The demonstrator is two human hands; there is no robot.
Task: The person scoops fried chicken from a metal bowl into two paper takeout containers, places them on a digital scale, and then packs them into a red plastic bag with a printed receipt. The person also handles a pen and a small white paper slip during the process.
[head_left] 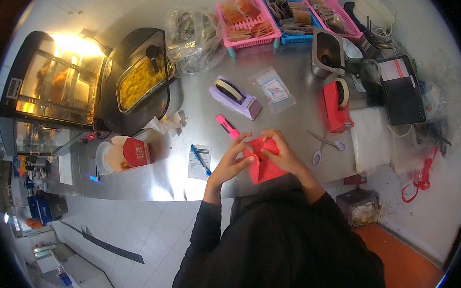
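Between my two hands, at the steel counter's front edge, is a flat red piece (265,168) that looks like folded paper or a small pouch; its exact kind is unclear. My left hand (230,160) has its fingers closed at the left edge of it. From above and the right, my right hand (283,152) grips its upper part with bent fingers. Just beyond the left fingers lies a pink highlighter (226,126). A blue pen (200,160) rests on a printed paper slip (194,170) to the left. Scissors with pale handles (324,145) lie open right of my right hand.
A lilac tape dispenser (247,105), a clear bag (274,92) and a red tape dispenser (338,107) stand farther back. Pink (240,26) and blue baskets (294,38) hold packets. Leftward are a red-and-white food box (136,153), a tray of yellow food (136,85) and a lit warmer (55,90).
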